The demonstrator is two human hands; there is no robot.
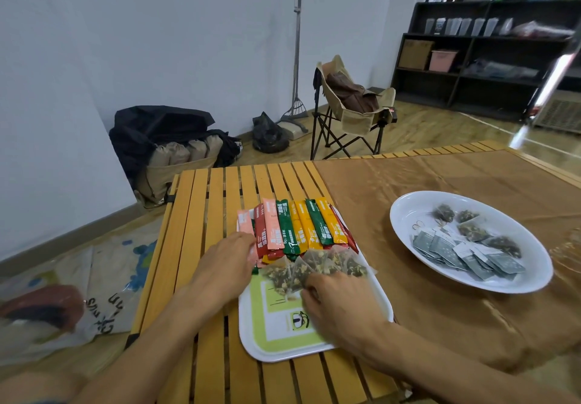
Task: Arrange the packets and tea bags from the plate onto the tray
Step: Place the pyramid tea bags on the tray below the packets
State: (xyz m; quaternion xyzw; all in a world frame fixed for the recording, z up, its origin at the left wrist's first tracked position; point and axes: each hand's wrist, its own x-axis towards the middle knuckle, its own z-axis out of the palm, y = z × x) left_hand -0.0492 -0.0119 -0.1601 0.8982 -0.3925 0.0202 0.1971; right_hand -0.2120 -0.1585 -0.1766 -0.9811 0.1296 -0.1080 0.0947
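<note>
A white tray (283, 348) with a green picture lies on the slatted table. Across its far end sits a row of stick packets (298, 226) in pink, red, green and yellow. In front of them lie several mesh tea bags (317, 267). My left hand (224, 265) rests at the tray's left edge, its fingertips touching the nearest pink and red packets. My right hand (338, 301) lies over the tray's middle, its fingers curled onto the tea bags. To the right, the white plate (405, 212) holds several grey sachets (465, 254) and a few mesh tea bags (471, 224).
A brown cloth (440, 183) covers the right part of the wooden table (201, 215). Behind the table stand a folding chair (349, 111), a dark bag and a broom against the wall. Dark shelves fill the far right corner.
</note>
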